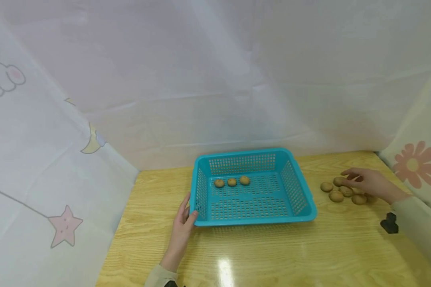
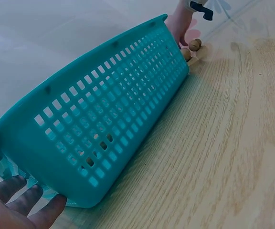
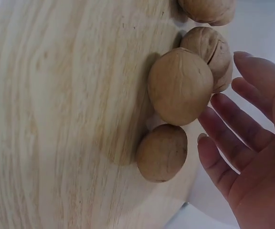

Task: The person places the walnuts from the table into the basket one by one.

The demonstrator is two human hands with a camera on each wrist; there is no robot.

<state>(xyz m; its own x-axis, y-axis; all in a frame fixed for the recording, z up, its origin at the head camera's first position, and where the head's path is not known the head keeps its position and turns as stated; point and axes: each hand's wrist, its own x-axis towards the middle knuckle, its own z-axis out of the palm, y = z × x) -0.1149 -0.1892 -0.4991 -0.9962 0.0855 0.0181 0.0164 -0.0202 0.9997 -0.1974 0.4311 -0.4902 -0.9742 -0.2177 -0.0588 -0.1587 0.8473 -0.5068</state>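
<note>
A turquoise plastic basket [image 1: 244, 221] with slotted walls stands on the table. On its floor lie three walnuts: a left one [image 1: 219, 183], a middle one [image 1: 231, 182] and a right one [image 1: 244, 180]. My left hand [image 1: 182, 223] grips the basket's left end, thumb over the rim and fingers against the outside wall. To the right of the basket is a loose group of several walnuts [image 1: 336, 196]. Over that group is my right hand [image 1: 371, 184], its thumb and fingers apart beside a walnut [image 3: 180, 86]. Nothing is held between them; contact with the nuts is unclear.
The wooden table [image 1: 258, 255] runs up to a pale cloth backdrop [image 1: 215, 111] behind the basket. Printed cloth also hangs at the left and right sides. A black device [image 1: 390, 223] is on my right wrist.
</note>
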